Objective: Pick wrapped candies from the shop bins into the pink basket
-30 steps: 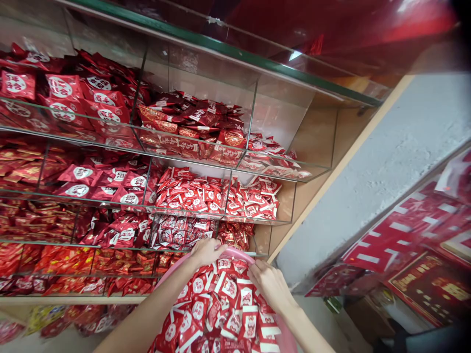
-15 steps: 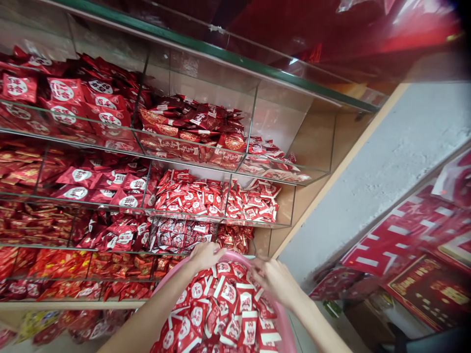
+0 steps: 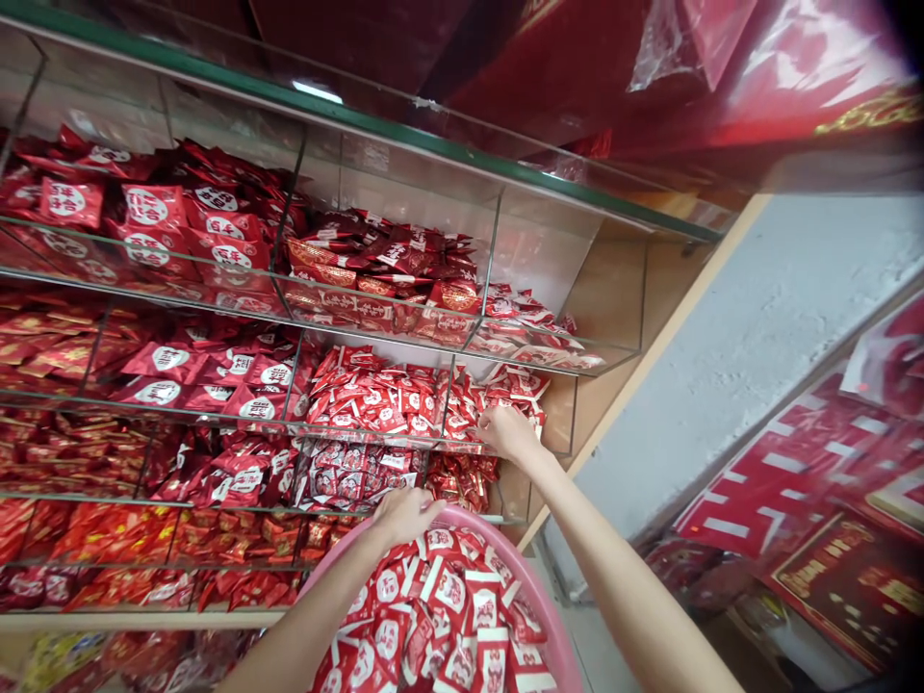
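My left hand (image 3: 405, 515) grips the far rim of a pink plastic basin (image 3: 552, 602). Small red-and-white packets (image 3: 451, 587) heap up inside it. My right hand (image 3: 509, 433) is raised over the front edge of a right-hand shelf compartment, its fingers curled and closed. Behind those fingers lie similar red-and-white packets (image 3: 514, 380); whether one is pinched in them is hidden. Left of that compartment, another one holds more red-and-white packets (image 3: 375, 390).
Glass shelves (image 3: 390, 332) with clear dividers carry dark red packets (image 3: 231, 226) and several other kinds. A wooden side panel (image 3: 613, 385) borders a grey wall (image 3: 780, 318). Red goods (image 3: 780, 472) hang or stand at right, and bagged items (image 3: 151, 659) lie under the lowest shelf.
My right hand has left the basin's right side and moved up and forward to the shelf compartment. The left hand stays on the rim. The view has shifted slightly.
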The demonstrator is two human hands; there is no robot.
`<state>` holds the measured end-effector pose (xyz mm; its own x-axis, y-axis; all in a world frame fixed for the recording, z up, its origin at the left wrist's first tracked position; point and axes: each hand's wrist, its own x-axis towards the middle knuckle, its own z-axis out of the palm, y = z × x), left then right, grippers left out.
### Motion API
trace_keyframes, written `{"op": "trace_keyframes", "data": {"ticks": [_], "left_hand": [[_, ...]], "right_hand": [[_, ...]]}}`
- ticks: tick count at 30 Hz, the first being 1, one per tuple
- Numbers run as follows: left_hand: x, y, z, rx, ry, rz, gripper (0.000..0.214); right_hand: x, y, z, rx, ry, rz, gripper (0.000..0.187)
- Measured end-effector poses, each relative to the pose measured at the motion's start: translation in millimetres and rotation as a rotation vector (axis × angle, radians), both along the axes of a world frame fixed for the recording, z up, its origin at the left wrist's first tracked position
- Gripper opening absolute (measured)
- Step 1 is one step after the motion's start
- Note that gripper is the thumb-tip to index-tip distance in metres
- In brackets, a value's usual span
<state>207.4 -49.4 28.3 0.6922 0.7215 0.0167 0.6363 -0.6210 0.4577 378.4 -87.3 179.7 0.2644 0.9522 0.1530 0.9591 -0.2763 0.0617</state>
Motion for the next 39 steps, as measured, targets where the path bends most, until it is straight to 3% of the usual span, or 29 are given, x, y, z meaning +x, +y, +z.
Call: {"op": "trace_keyframes", "data": {"ticks": [8, 20, 30, 35, 39], "left_hand": [[1.1, 0.8, -0.9, -0.022, 0.017, 0.023, 0.058], [0.3, 2.5, -5.7, 0.0, -0.004, 0.001, 0.058], [1.2, 3.7, -5.6, 0.015, 0.004, -0.004, 0.059], [3.4, 5.1, -7.6, 0.035, 0.026, -0.008, 0.062], [3.3, 5.5, -8.9, 0.037, 0.03, -0.015, 0.062]], "right_hand": [[-2.4, 23.6, -4.0, -0.057, -0.027, -0.039, 0.014], [-0.7, 23.0, -9.6, -0.001, -0.066, -0.016, 0.019], [-5.0, 1.0, 4.9, 0.091, -0.069, 0.062, 0.018], [-8.3, -21.5, 25.6, 0.292, 0.007, 0.162, 0.013], [-14.8, -56.8, 39.0, 0.448, 0.076, 0.265, 0.015]]}}
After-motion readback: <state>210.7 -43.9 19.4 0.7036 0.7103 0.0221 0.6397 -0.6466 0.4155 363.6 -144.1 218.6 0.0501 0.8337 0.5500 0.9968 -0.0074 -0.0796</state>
